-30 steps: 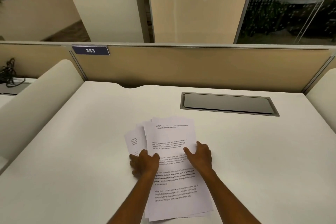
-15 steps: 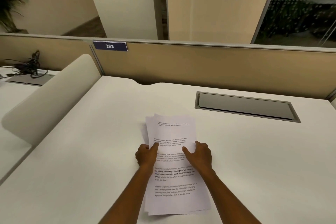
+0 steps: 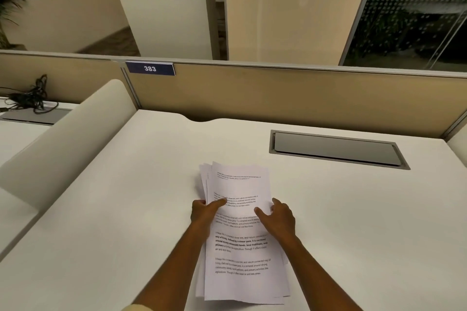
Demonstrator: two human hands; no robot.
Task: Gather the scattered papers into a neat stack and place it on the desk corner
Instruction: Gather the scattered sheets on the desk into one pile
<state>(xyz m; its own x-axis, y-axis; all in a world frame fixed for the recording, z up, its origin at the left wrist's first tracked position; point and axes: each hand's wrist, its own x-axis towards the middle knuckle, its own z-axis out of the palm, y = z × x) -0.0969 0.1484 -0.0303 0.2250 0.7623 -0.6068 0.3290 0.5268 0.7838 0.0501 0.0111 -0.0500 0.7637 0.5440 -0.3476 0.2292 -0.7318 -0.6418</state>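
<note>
A loose stack of printed white papers [image 3: 240, 245] lies in the middle of the white desk [image 3: 126, 209], its far edges still slightly fanned at the left. My left hand [image 3: 203, 212] grips the stack's left edge, thumb on top of the top sheet. My right hand [image 3: 279, 217] holds the right edge, fingers curled around it and thumb resting on the page. Both forearms reach in from the bottom of the view.
A grey cable hatch [image 3: 336, 150] is set into the desk at the back right. A beige partition [image 3: 278, 98] with a blue "383" label [image 3: 150, 68] runs along the back. A curved white divider [image 3: 65, 139] borders the left side; tangled cables [image 3: 30, 97] lie on the neighbouring desk.
The sheets that were fanned out to the left have been pushed in under the top page. My hands have shifted from pressing on top of the papers to gripping the stack's two side edges.
</note>
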